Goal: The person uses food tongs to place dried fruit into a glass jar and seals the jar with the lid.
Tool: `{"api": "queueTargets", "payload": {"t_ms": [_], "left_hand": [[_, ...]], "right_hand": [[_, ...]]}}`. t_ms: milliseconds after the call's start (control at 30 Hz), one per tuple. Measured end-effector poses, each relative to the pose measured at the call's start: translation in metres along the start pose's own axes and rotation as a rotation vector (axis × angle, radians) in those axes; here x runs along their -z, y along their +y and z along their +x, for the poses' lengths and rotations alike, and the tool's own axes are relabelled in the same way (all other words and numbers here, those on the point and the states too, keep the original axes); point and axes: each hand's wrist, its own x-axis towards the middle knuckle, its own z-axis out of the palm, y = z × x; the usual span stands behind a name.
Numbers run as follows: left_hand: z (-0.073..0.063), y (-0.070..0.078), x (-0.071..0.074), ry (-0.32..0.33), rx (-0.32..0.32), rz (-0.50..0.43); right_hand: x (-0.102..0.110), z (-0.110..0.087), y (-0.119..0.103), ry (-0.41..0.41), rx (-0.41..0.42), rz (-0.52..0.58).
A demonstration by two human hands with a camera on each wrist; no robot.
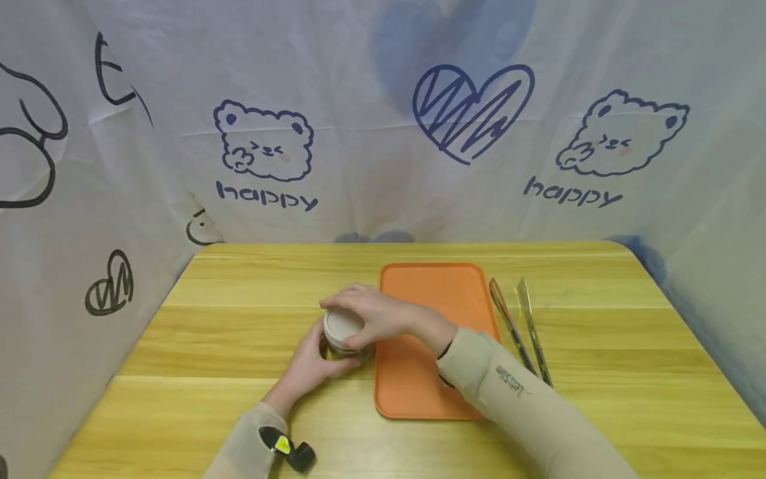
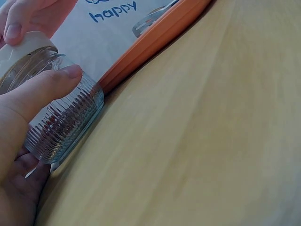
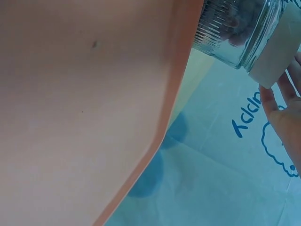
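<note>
A ribbed clear glass jar (image 2: 70, 117) with a pale lid (image 1: 342, 324) stands on the table, close to the left side of an orange tray (image 1: 437, 399). Small dark reddish-brown contents show through its lower part. My left hand (image 1: 311, 364) grips the jar's body, thumb across the near side. From above, my right hand (image 1: 380, 313) holds the lid by its rim, fingers on the far side and thumb on the near side. The lid sits on the jar's mouth in the left wrist view; whether it is loose I cannot tell.
Right of the tray lie tongs (image 1: 511, 326) and a second long metal utensil (image 1: 534, 329), partly behind the right sleeve. The wooden table (image 1: 239, 279) is bordered by a printed white cloth (image 1: 359, 166) at the back and sides.
</note>
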Motion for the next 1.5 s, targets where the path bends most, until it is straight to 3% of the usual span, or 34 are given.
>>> {"api": "queueTargets", "payload": {"t_ms": [200, 467, 733, 800, 1100, 1500], "left_hand": [[0.000, 0.000, 0.000, 0.007, -0.022, 0.003], [0.000, 0.001, 0.000, 0.011, -0.011, 0.006], [-0.001, 0.002, 0.001, 0.008, 0.007, 0.004], [-0.003, 0.010, 0.000, 0.003, -0.001, -0.003], [0.000, 0.002, -0.001, 0.004, -0.007, -0.009], [-0.001, 0.002, 0.001, 0.003, 0.004, -0.015]], "right_hand": [[-0.001, 0.000, 0.002, -0.016, -0.020, 0.021], [-0.001, -0.016, 0.014, 0.017, -0.086, 0.196], [-0.003, -0.022, 0.021, 0.002, -0.089, 0.178], [-0.002, -0.021, 0.021, 0.002, -0.084, 0.178], [0.003, -0.018, 0.021, -0.040, -0.063, 0.151], [-0.009, -0.025, 0.016, 0.093, -0.117, 0.180]]}}
